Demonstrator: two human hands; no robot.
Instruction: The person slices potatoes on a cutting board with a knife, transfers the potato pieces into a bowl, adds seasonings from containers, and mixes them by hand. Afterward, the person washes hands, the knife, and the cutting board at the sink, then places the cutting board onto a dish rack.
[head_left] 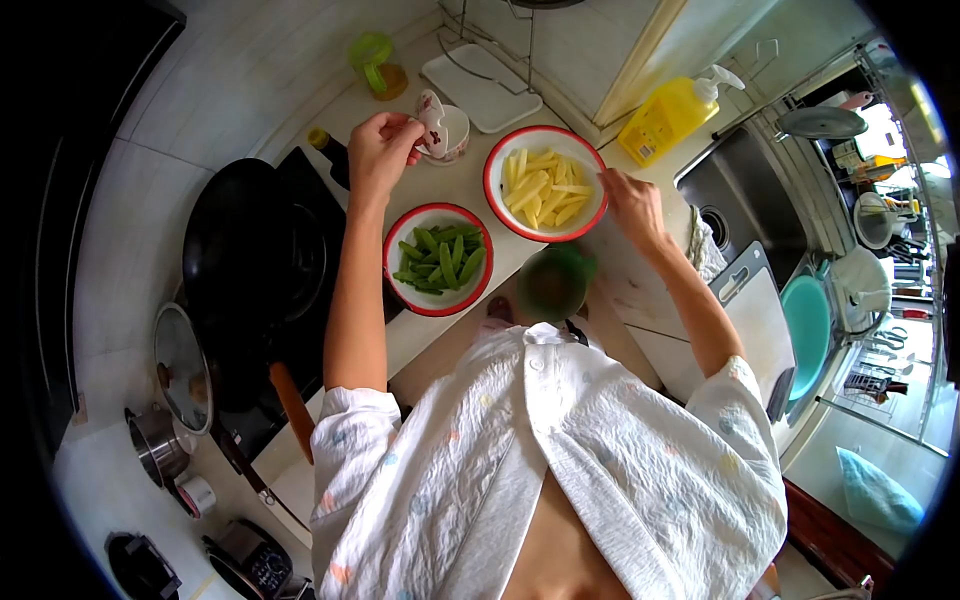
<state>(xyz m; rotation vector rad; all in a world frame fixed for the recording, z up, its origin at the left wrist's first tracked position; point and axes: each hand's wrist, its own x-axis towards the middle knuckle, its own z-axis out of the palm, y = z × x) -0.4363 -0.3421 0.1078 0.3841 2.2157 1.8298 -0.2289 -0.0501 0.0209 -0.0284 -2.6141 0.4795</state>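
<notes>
My left hand (380,155) is closed, thumb and fingers pinching a small white ceramic piece (432,118) with a red-brown pattern. Its exact kind is not clear; it is tilted over a small patterned white bowl (455,130). My right hand (634,208) is closed on the rim of a white bowl with a red rim (493,200), which holds pale yellow strips, like cut potato (545,188). Between my forearms, a second red-rimmed white bowl (432,307) holds green pods (440,258) on the counter.
A black wok (240,240) is on the stove at left, with a glass lid (183,368) nearby. Behind the bowls lie a white tray (480,88) and a green-topped jar (380,75). A yellow pump bottle (665,120) stands by the sink (765,190). A green bin (553,285) is below the counter.
</notes>
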